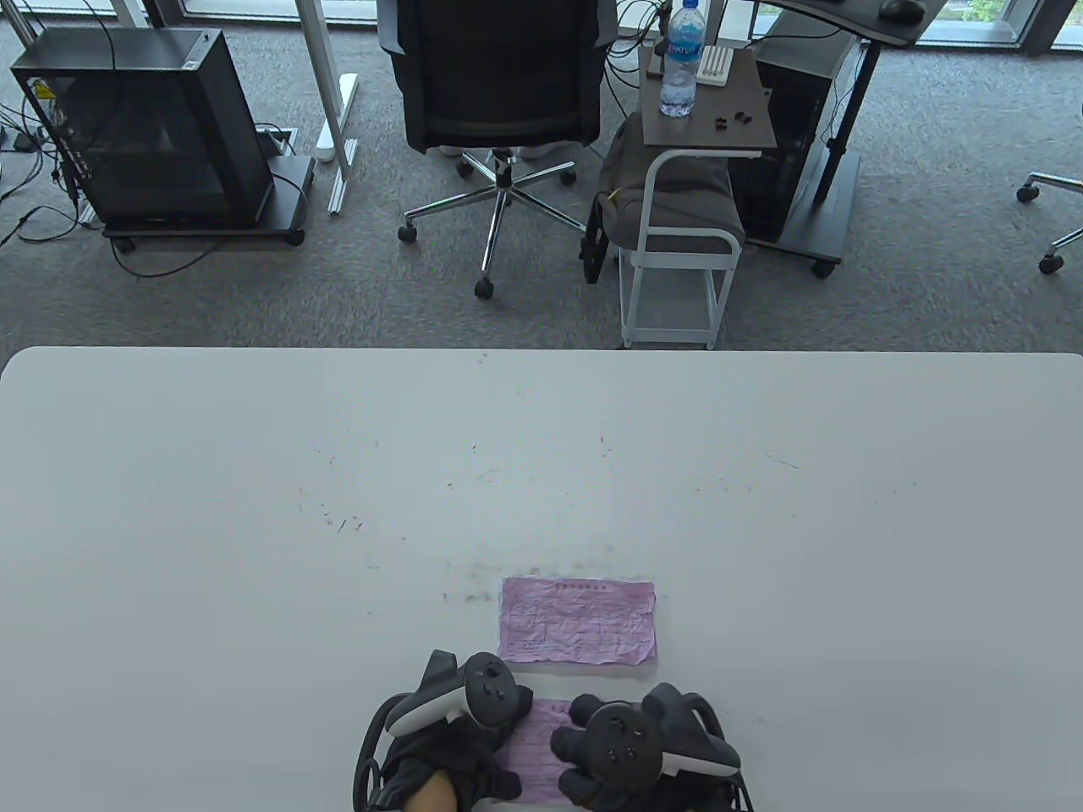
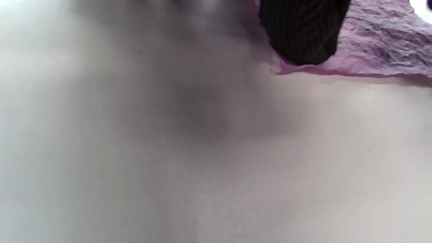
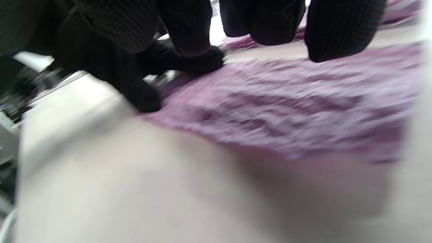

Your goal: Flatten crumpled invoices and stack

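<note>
The white table [image 1: 254,507], which has small dark marks on its top, carries one flattened pink invoice [image 1: 578,620] near its front edge, and just in front of it lies a second pink invoice [image 1: 535,753] with both gloved hands resting upon it.

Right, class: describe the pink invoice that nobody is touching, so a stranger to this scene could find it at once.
Start at the white table and go to its near edge, where the two gloved hands work. Just beyond them lies a pink invoice, flat though creased, with bare table all round it. The other pink sheet sits under the left hand and right hand; this one lies free.
</note>
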A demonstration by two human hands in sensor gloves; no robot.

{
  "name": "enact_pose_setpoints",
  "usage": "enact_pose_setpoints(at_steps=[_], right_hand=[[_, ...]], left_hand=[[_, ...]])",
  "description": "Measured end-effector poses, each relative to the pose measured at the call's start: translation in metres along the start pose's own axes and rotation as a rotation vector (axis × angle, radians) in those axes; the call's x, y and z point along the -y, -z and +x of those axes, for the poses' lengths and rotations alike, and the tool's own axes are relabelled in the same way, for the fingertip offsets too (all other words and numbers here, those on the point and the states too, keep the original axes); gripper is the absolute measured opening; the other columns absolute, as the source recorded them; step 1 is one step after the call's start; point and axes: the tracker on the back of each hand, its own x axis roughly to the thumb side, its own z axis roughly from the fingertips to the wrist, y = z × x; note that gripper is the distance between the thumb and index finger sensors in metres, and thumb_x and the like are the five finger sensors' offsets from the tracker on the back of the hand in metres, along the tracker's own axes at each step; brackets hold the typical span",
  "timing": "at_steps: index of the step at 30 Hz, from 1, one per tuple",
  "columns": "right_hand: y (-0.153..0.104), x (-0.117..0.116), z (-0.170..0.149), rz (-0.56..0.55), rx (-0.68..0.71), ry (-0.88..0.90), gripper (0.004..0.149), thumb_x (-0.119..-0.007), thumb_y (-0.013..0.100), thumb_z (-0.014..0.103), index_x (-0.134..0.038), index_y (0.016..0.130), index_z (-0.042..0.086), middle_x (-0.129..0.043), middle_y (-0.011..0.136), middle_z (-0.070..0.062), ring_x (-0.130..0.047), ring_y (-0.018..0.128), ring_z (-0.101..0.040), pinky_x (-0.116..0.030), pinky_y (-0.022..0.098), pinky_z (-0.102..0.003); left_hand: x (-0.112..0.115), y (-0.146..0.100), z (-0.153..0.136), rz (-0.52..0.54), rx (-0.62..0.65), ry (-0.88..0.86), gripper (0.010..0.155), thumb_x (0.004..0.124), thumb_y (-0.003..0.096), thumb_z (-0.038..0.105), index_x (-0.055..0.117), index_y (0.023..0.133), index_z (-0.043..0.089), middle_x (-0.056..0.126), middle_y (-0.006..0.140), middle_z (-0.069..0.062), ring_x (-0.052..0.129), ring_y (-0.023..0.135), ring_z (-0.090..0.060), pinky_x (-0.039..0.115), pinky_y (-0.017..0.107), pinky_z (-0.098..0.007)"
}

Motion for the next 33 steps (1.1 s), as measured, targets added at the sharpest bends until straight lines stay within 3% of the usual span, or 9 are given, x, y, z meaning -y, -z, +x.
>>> enact_pose_setpoints(at_steps=[5, 10, 18, 23, 26, 29, 33], right_hand=[[0.009, -0.016, 0.009, 0.217, -0.025, -0.033, 0.052, -0.069, 0.057, 0.045, -0.058, 0.100, 0.019, -0.043, 0.109, -0.021, -0.049, 0.092, -0.046, -0.064, 0.055, -0.063], [0.004, -0.007, -0.007, 0.232, -0.177, 0.034, 0.046, -0.068, 0.057, 0.045, -0.070, 0.093, 0.017, -0.058, 0.102, -0.012, -0.059, 0.086, -0.040, -0.069, 0.052, -0.064], [-0.019, 0.003, -0.053, 0.145, -0.376, 0.223, 0.039, -0.069, 0.057, 0.046, -0.082, 0.080, 0.017, -0.077, 0.087, -0.011, -0.077, 0.072, -0.039, -0.075, 0.048, -0.059], [-0.038, 0.017, -0.068, -0.112, -0.391, 0.262, 0.042, -0.071, 0.056, 0.046, -0.083, 0.080, 0.014, -0.080, 0.086, -0.016, -0.081, 0.069, -0.042, -0.080, 0.043, -0.059], [-0.036, 0.020, -0.060, -0.237, -0.338, 0.208, 0.044, -0.071, 0.056, 0.044, -0.080, 0.083, 0.011, -0.075, 0.090, -0.019, -0.079, 0.073, -0.045, -0.081, 0.043, -0.058], [-0.023, 0.015, -0.043, -0.203, -0.231, 0.105, 0.046, -0.071, 0.055, 0.042, -0.073, 0.089, 0.011, -0.064, 0.099, -0.021, -0.072, 0.080, -0.045, -0.078, 0.046, -0.059], [-0.007, 0.004, -0.032, -0.097, -0.143, 0.041, 0.044, -0.071, 0.055, 0.042, -0.071, 0.092, 0.017, -0.063, 0.104, -0.015, -0.073, 0.084, -0.039, -0.078, 0.049, -0.057]], left_hand=[[0.000, 0.000, 0.000, 0.000, 0.000, 0.000, 0.086, 0.081, 0.0518, 0.042, 0.015, 0.106, 0.037, -0.016, 0.101, -0.011, -0.015, 0.089, -0.056, 0.016, 0.062, -0.071], [0.000, 0.000, 0.000, -0.002, 0.000, 0.000, 0.086, 0.081, 0.0517, 0.043, 0.015, 0.106, 0.037, -0.016, 0.101, -0.011, -0.015, 0.089, -0.056, 0.016, 0.062, -0.071], [0.000, 0.000, 0.000, -0.001, 0.001, -0.001, 0.086, 0.081, 0.0517, 0.043, 0.015, 0.106, 0.037, -0.016, 0.101, -0.011, -0.015, 0.089, -0.056, 0.016, 0.062, -0.071], [0.000, 0.000, 0.000, 0.000, 0.001, -0.002, 0.086, 0.081, 0.0516, 0.042, 0.015, 0.106, 0.037, -0.016, 0.101, -0.011, -0.015, 0.089, -0.056, 0.016, 0.062, -0.071], [0.000, 0.000, 0.000, -0.001, 0.001, -0.002, 0.086, 0.081, 0.0516, 0.042, 0.015, 0.106, 0.037, -0.016, 0.101, -0.011, -0.015, 0.089, -0.056, 0.016, 0.062, -0.071], [0.000, 0.000, 0.000, 0.000, 0.002, -0.001, 0.086, 0.081, 0.0516, 0.042, 0.015, 0.106, 0.037, -0.016, 0.101, -0.011, -0.015, 0.089, -0.056, 0.016, 0.062, -0.071], [0.000, 0.000, 0.000, 0.000, 0.003, -0.001, 0.086, 0.081, 0.0517, 0.042, 0.015, 0.106, 0.037, -0.016, 0.101, -0.011, -0.015, 0.089, -0.056, 0.016, 0.062, -0.071]])
